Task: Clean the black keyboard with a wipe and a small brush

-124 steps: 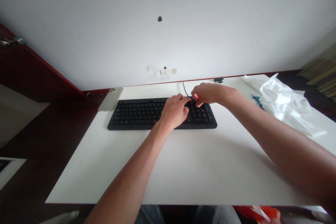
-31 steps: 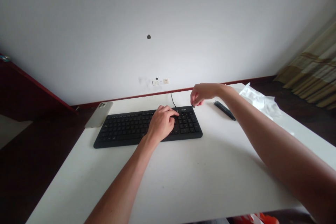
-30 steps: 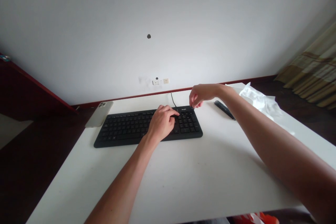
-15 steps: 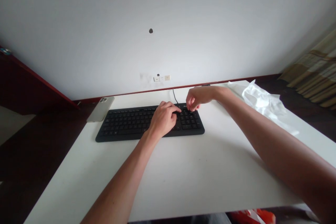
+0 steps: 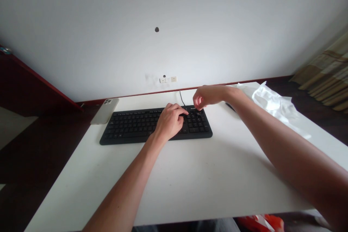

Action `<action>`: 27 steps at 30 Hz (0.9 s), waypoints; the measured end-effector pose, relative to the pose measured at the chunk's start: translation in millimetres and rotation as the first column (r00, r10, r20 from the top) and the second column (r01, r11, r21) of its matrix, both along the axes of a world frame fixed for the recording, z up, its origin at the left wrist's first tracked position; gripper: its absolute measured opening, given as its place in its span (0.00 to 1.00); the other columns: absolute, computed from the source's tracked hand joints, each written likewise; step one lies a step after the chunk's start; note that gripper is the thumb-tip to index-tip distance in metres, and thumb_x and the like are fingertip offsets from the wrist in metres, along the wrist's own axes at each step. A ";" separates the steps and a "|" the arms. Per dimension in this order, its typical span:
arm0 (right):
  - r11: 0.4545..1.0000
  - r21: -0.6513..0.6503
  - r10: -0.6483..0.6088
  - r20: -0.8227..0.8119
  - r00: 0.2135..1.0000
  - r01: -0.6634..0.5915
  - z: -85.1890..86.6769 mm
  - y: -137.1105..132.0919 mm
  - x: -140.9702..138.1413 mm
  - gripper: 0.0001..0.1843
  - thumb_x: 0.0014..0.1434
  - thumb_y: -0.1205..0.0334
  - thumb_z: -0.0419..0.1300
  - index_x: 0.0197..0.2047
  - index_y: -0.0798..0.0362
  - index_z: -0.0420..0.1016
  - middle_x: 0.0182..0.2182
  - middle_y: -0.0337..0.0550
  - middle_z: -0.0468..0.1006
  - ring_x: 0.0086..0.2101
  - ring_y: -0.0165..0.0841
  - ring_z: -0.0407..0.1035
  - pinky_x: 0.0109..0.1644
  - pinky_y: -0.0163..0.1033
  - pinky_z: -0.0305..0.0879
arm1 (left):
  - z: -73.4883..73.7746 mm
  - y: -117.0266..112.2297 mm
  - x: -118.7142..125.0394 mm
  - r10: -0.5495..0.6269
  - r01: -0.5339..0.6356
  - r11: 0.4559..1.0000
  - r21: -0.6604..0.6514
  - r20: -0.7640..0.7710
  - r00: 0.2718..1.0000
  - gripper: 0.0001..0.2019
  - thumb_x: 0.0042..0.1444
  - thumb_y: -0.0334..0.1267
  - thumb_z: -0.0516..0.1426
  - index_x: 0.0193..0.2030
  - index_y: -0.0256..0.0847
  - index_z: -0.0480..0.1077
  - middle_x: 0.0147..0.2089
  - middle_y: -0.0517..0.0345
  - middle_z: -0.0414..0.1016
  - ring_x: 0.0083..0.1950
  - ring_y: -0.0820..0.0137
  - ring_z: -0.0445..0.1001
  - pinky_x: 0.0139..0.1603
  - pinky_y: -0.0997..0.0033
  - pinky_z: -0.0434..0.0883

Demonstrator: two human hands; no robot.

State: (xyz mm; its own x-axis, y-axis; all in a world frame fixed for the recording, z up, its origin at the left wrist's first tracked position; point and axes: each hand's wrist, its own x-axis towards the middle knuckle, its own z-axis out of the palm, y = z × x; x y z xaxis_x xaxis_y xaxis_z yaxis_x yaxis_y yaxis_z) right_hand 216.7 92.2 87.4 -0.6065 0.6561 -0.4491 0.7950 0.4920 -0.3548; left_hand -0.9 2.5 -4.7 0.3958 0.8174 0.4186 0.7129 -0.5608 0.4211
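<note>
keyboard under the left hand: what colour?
Black; the keyboard shows best in the head view, the only one.

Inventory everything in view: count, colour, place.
rectangular table: 1, white, centre
rectangular keyboard: 1, black, on table
thin cable: 1, black, behind keyboard
flat phone: 1, pale, left of keyboard
crumpled sheet: 1, white, table's right side
slim object: 1, dark, right of keyboard
wall: 1, pale grey, behind
wall plates: 3, pale, wall
round spots: 2, dark, wall
door: 1, dark red, left
curtain: 1, beige-brown, far right
floor: 1, dark, beneath
unclear item: 1, red-orange, below table
clothed legs: 2, greyish, below
left hand: 1, bare, on keyboard
right hand: 1, bare, keyboard's far-right corner
</note>
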 end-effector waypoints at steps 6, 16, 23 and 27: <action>1.000 -0.018 0.021 0.069 0.997 -0.020 4.1 -7.0 -6.8 0.08 0.53 0.56 0.69 0.37 0.46 0.86 0.41 0.42 0.86 0.43 0.43 0.78 0.42 0.42 0.68 | -0.2 0.4 0.0 0.005 -0.005 1.000 -0.011 -0.011 1.000 0.22 0.57 0.18 0.53 0.46 0.45 0.82 0.45 0.56 0.81 0.50 0.62 0.72 0.56 0.60 0.76; 0.999 0.031 0.032 0.112 0.993 -0.036 1.0 -11.3 -13.5 0.08 0.53 0.56 0.70 0.37 0.46 0.87 0.39 0.42 0.87 0.42 0.44 0.78 0.43 0.44 0.68 | 2.4 -0.6 0.5 0.014 -0.014 1.000 -0.024 -0.034 0.999 0.21 0.59 0.20 0.53 0.46 0.44 0.83 0.45 0.56 0.81 0.50 0.62 0.72 0.56 0.60 0.76; 0.997 -0.019 0.075 0.076 0.994 -0.074 -3.9 -5.0 -10.7 0.11 0.51 0.56 0.70 0.40 0.46 0.85 0.41 0.41 0.86 0.41 0.42 0.79 0.41 0.42 0.68 | -0.1 0.1 -0.7 0.010 -0.011 1.000 -0.011 -0.032 0.999 0.22 0.58 0.18 0.53 0.47 0.45 0.82 0.46 0.57 0.80 0.50 0.62 0.72 0.57 0.60 0.75; 0.998 -0.014 0.057 0.079 0.995 -0.056 -3.6 -4.8 -9.5 0.14 0.52 0.58 0.68 0.43 0.45 0.85 0.42 0.40 0.86 0.41 0.41 0.78 0.42 0.43 0.68 | -1.3 0.3 -0.8 0.008 -0.008 1.000 -0.001 -0.031 0.999 0.21 0.58 0.19 0.54 0.47 0.45 0.82 0.46 0.57 0.80 0.50 0.62 0.72 0.57 0.60 0.75</action>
State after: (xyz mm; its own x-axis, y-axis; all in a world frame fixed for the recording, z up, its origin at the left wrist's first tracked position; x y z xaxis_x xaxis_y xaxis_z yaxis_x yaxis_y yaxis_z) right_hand 207.2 87.4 83.8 -0.6048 0.6160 -0.5047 0.7917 0.5333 -0.2979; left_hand -1.7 2.8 -6.0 0.4023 0.8210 0.4052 0.7297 -0.5548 0.3997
